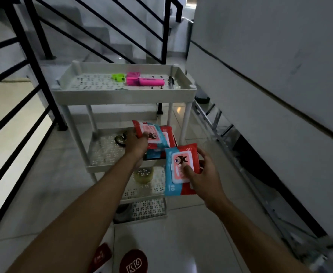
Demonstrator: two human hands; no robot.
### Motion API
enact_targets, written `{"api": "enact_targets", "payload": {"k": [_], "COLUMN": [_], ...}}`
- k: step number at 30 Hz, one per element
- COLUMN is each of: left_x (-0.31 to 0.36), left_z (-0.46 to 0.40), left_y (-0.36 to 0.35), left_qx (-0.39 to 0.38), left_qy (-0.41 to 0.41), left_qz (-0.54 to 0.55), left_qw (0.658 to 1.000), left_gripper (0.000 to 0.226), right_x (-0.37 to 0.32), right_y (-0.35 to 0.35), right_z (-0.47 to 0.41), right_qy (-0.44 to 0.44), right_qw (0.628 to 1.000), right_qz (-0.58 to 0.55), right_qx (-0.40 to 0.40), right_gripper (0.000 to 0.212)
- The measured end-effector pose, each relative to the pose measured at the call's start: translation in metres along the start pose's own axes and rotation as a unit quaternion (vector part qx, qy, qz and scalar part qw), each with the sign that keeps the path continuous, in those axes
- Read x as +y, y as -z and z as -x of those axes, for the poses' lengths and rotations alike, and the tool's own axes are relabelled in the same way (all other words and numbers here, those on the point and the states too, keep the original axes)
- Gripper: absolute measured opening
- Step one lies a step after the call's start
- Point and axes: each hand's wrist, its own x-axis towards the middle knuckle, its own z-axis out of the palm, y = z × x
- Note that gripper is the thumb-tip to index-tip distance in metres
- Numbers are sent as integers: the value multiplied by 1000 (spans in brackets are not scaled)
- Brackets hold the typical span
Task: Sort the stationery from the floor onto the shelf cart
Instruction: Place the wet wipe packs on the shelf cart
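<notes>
A white tiered shelf cart [122, 94] stands in front of me. My left hand [135, 143] grips a red and blue wipes pack [148, 133] over the second tier, above another such pack [168, 135] lying there. My right hand [203, 178] holds a third wipes pack [178, 166] in front of the cart, thumb on its lid. On the top tier lie a green item [118, 77], pink items [144, 80] and a dark pen [171, 82]. Black scissors [120, 139] rest on the second tier. A yellowish tape roll [143, 175] sits on a lower tier.
Black stair railing [29, 62] runs along the left and behind the cart. A white wall [270, 75] rises on the right, with a folded metal ladder [216, 123] on the floor along it. Red slippers [133, 262] are at the bottom edge on the tiled floor.
</notes>
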Motion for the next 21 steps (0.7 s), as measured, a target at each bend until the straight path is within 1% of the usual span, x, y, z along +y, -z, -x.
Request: {"api": "enact_targets", "payload": {"k": [2,6,8,12,15,17,19,21], "left_x": [-4,-14,-19,-18,-16,-16,-14,-13], "left_z": [-3,-8,-10,-15,-18,-19,-22,-23], "left_y": [-7,-10,-7,-1,8,19,35,52], "left_qx": [-16,-16,-32,-82,-126,-130,-113,-87], "left_qy": [3,-55,-66,-45,-21,-22,-46,-79], "left_qz": [-21,-146,-185,-181,-158,-171,-212,-269], "left_qw": [1000,988,980,979,979,977,970,956], "left_gripper": [35,32,30,27,16,21,31,37], "right_x": [3,7,6,3,0,-5,-13,-23], "right_y": [0,-9,-15,-24,-30,-35,-43,-53], "right_z": [-1,-5,-6,-9,-10,-12,-16,-24], "right_qy": [-3,-1,0,14,23,37,58,84], "right_qw": [1000,1000,1000,1000,1000,999,997,993], "right_qz": [-7,-20,-24,-10,9,29,50,72], "right_qx": [1,-1,-8,-11,-17,-23,-28,-32], "right_gripper": [60,57,57,58,61,64,64,62]}}
